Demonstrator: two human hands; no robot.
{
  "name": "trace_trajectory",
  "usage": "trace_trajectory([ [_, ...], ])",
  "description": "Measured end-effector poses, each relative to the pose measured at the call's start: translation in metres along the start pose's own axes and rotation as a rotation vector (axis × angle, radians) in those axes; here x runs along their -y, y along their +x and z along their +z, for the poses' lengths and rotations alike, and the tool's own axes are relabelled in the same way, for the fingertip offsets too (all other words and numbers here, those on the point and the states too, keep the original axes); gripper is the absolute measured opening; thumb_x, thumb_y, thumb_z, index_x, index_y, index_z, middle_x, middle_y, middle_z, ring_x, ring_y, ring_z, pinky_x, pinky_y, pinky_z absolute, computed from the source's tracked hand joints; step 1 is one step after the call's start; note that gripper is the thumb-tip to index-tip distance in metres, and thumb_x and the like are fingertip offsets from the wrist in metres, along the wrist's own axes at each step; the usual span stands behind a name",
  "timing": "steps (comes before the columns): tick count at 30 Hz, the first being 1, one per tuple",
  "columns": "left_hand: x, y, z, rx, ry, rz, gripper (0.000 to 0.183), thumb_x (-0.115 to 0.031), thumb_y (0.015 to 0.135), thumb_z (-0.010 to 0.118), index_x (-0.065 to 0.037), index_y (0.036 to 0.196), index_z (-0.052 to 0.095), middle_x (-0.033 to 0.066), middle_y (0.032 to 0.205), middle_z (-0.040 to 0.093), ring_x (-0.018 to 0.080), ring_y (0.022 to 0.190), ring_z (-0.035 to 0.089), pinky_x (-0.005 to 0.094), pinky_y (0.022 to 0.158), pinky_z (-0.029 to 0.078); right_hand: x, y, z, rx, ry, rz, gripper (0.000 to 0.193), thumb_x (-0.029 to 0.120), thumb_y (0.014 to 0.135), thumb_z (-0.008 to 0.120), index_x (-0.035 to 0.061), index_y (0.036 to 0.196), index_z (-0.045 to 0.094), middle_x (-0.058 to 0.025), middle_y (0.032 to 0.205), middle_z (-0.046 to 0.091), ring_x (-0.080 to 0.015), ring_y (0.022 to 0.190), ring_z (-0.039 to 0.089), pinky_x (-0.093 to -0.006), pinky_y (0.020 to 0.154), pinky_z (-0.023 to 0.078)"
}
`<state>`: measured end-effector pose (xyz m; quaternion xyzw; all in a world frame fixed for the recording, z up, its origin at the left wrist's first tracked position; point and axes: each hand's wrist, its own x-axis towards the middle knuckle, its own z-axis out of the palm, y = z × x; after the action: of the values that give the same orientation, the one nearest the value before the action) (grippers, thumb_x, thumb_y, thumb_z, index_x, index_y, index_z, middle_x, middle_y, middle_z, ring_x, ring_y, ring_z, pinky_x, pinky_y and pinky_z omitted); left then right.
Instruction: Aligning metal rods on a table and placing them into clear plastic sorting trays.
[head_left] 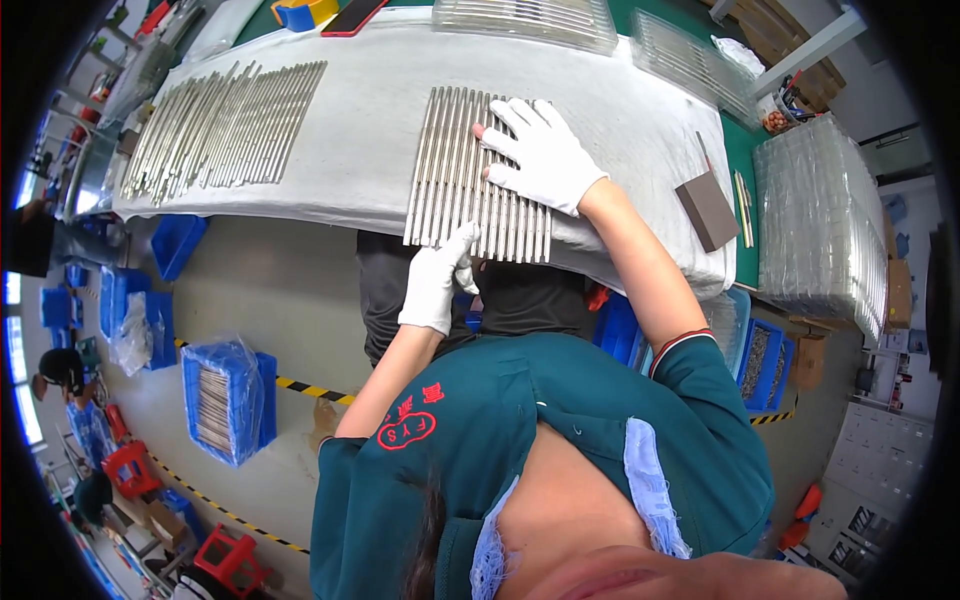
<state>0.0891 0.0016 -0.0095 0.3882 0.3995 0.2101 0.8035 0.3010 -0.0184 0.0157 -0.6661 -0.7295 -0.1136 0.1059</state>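
Observation:
A row of long metal rods [455, 165] lies side by side on a white cloth [370, 110] spread over the table. My right hand [540, 155], in a white glove, lies flat with spread fingers on the right part of the rods. My left hand [437, 280], also gloved, is at the near ends of the rods by the table's front edge, its fingers curled against them. A second, looser batch of metal rods [225, 125] lies on the cloth to the left.
Stacks of clear plastic trays [820, 220] stand at the right, with more clear trays [530, 20] at the back. A brown block [706, 210] rests near the table's right edge. Blue bins [225, 400] with parts sit on the floor left, beside yellow-black floor tape [310, 390].

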Motion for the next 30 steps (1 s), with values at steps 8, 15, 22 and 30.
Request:
trace_trajectory([
  [8, 0.002, 0.0008, -0.0017, 0.049, -0.055, -0.032, 0.017, -0.021, 0.082, 0.064, -0.006, 0.078, 0.057, -0.0023, 0.056, 0.045, 0.0056, 0.043, 0.04, 0.0213, 0.041, 0.037, 0.0008, -0.0003, -0.0003, 0.005, 0.008, 0.013, 0.051, 0.042, 0.085, 0.044, 0.0136, 0.127, 0.046, -0.0191, 0.131, 0.038, -0.0322, 0.123, 0.035, -0.0429, 0.104, 0.022],
  [15, -0.0009, -0.0047, -0.0036, 0.021, -0.061, -0.085, 0.019, -0.023, 0.083, 0.063, -0.005, 0.08, 0.056, -0.0023, 0.059, 0.047, 0.0049, 0.043, 0.04, 0.0206, 0.041, 0.038, 0.0012, 0.0001, -0.0026, 0.018, 0.02, 0.016, 0.051, 0.041, 0.084, 0.046, 0.0153, 0.128, 0.045, -0.0192, 0.132, 0.038, -0.0327, 0.123, 0.034, -0.0434, 0.104, 0.022],
  [22, 0.0028, -0.0025, -0.0043, 0.018, -0.011, -0.04, 0.022, -0.023, 0.083, 0.063, -0.006, 0.073, 0.055, -0.0023, 0.056, 0.045, 0.0053, 0.043, 0.04, 0.0212, 0.041, 0.038, 0.0021, 0.0013, -0.0071, 0.029, 0.039, -0.009, 0.048, 0.039, 0.084, 0.048, 0.0195, 0.127, 0.047, -0.0196, 0.131, 0.039, -0.0325, 0.123, 0.034, -0.0431, 0.103, 0.023],
  [30, 0.0017, 0.0017, -0.0083, -0.019, 0.068, 0.009, 0.021, -0.026, 0.085, 0.06, -0.006, 0.08, 0.055, -0.0024, 0.057, 0.044, 0.0074, 0.043, 0.04, 0.0232, 0.04, 0.039, 0.0013, 0.0005, -0.004, 0.02, 0.014, -0.021, 0.046, 0.04, 0.084, 0.047, 0.0225, 0.127, 0.048, -0.0199, 0.131, 0.038, -0.0329, 0.123, 0.034, -0.0436, 0.104, 0.021],
])
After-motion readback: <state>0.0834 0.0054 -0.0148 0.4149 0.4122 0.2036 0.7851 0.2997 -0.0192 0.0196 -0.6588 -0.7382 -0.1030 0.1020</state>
